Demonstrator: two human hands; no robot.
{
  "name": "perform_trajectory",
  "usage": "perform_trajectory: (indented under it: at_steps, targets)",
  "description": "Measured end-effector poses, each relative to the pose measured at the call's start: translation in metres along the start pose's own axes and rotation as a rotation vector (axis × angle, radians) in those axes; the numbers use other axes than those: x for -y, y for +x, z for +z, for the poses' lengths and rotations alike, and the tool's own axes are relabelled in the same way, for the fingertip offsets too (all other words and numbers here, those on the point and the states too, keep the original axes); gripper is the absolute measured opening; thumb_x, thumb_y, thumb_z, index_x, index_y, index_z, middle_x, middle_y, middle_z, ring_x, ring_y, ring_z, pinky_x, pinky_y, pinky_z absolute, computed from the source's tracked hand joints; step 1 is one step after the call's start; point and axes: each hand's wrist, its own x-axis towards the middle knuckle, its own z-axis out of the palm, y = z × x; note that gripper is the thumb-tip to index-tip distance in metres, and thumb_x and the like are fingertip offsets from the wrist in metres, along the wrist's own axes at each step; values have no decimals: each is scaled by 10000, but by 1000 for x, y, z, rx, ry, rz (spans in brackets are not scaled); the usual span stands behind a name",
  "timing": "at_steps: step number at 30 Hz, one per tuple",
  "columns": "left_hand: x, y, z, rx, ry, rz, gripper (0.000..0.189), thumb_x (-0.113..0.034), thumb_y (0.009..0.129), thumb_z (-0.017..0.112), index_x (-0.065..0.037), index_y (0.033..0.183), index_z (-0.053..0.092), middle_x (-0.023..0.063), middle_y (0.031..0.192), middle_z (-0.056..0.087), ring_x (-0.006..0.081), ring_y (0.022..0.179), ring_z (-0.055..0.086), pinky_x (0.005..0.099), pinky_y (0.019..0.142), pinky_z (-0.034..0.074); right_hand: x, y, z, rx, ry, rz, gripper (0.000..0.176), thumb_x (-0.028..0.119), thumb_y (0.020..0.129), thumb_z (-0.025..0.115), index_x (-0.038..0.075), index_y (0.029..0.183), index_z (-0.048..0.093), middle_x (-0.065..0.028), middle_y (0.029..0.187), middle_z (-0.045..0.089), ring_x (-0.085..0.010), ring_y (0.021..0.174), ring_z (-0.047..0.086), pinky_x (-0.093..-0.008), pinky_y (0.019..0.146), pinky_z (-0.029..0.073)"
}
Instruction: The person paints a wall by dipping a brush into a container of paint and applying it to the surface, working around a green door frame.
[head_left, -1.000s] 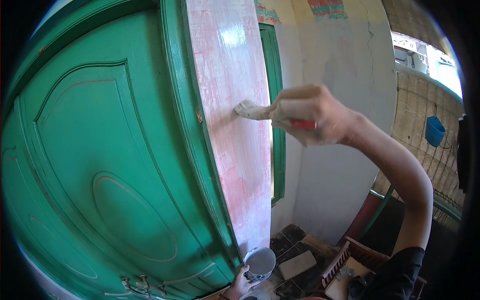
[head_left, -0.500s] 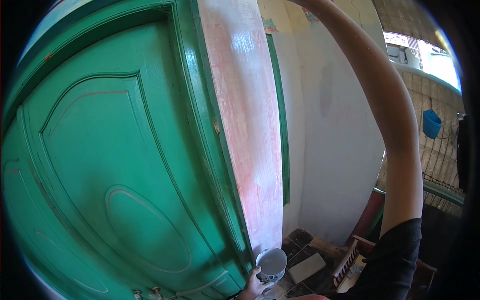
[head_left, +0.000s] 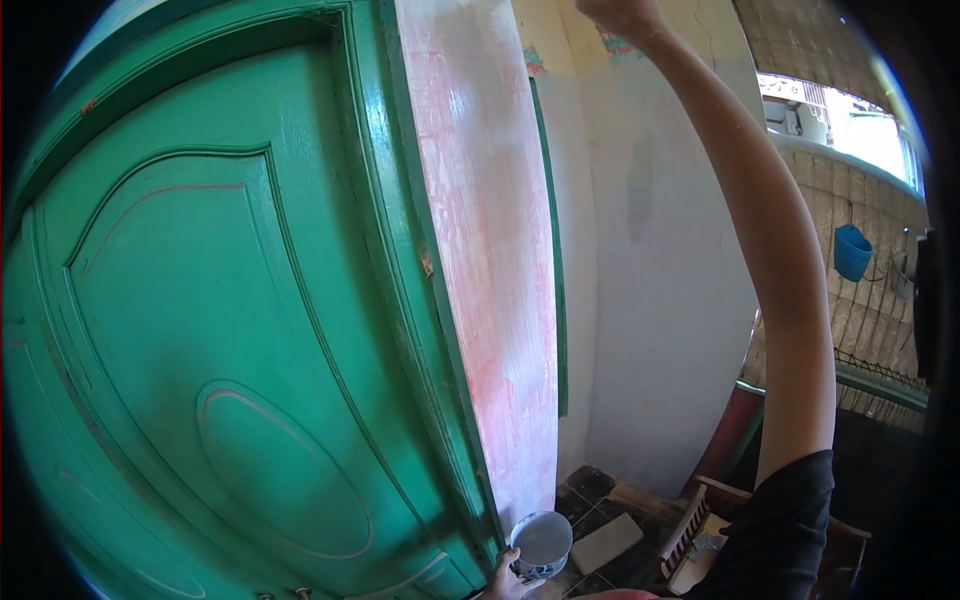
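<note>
At the bottom of the view my left hand (head_left: 508, 578) grips a bowl (head_left: 543, 540) with a patterned outside and pale grey-white liquid in it, the thumb at its rim. The bowl is close to the foot of a narrow wall strip (head_left: 490, 260), streaked with thin white over pink. My right arm stretches up along the right side. At the top edge, my right hand (head_left: 618, 12) is partly cut off; its fingers, and anything in them, are out of sight.
A green panelled door (head_left: 200, 300) with its frame fills the left. Behind the strip stands a grey-white wall (head_left: 660, 270). Low on the right are a pale slab (head_left: 607, 543) on dark floor tiles and a wooden chair (head_left: 690, 535). A blue bucket (head_left: 852, 252) hangs farther right.
The view has shifted slightly. My right hand sits a little lower at the top edge, with more of it showing. The left hand still holds the bowl, slightly lower in view.
</note>
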Motion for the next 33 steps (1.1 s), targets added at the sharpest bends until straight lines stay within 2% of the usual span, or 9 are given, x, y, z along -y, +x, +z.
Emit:
perform_trajectory:
  at_steps: [3,6,10,14,17,19,25,28,33]
  targets:
    - [2,-1,3,40,-25,-1,670,-483,942,701,-170,1494,486,69,1454,562,277,1295,571,478,1003,525,22,9,23,-7,61,-265,186,51,884,791,-2,781,645,-9,714,636,-85,684,563,-290,564,458]
    - [5,-3,5,125,-71,-5,652,-480,963,692,-154,1494,504,56,1434,602,255,1266,610,441,975,565,65,15,39,-61,202,-303,187,54,883,793,3,778,646,5,717,614,-76,677,545,-272,561,446]
    - [3,-3,3,29,-26,32,657,-486,960,691,-156,1495,498,60,1440,592,263,1274,601,453,986,554,69,32,20,-4,239,-39,184,84,888,813,16,812,660,20,735,616,-53,652,505,-239,566,432]
    - [4,-6,1,-9,-13,45,663,-493,957,689,-159,1495,492,64,1446,582,271,1282,591,464,997,544,39,14,22,13,241,-54,176,61,904,786,11,823,637,17,727,622,-66,676,542,-252,596,454]
    - [2,-7,-1,-30,3,52,667,-497,955,688,-161,1495,488,67,1450,575,277,1288,584,473,1005,536,43,-30,23,157,289,-90,163,45,902,776,3,815,644,1,729,633,-90,703,580,-268,655,488]
    - [3,-6,-1,-39,4,58,670,-500,953,687,-162,1495,485,69,1453,570,281,1293,579,478,1010,531,78,-51,-8,426,-76,-67,130,23,889,774,2,816,668,-27,765,681,-116,741,632,-280,712,519]
    - [6,-2,3,-58,20,51,678,-510,949,685,-167,1496,476,75,1462,555,293,1305,564,495,1026,515,72,-57,-39,800,507,-57,117,40,873,810,-3,853,704,-88,861,754,-135,798,699,-279,726,561]
    - [8,2,7,-61,31,49,682,-514,947,684,-169,1496,472,78,1466,547,299,1311,557,504,1034,507,68,-42,-18,696,522,113,144,77,884,822,-4,886,703,-90,866,753,-132,795,701,-274,721,568]
    - [10,9,13,-65,46,48,690,-522,943,682,-172,1496,465,83,1473,535,309,1321,545,518,1048,494,33,16,17,229,400,-104,154,98,882,832,27,876,695,-47,795,718,-93,726,644,-259,657,531]
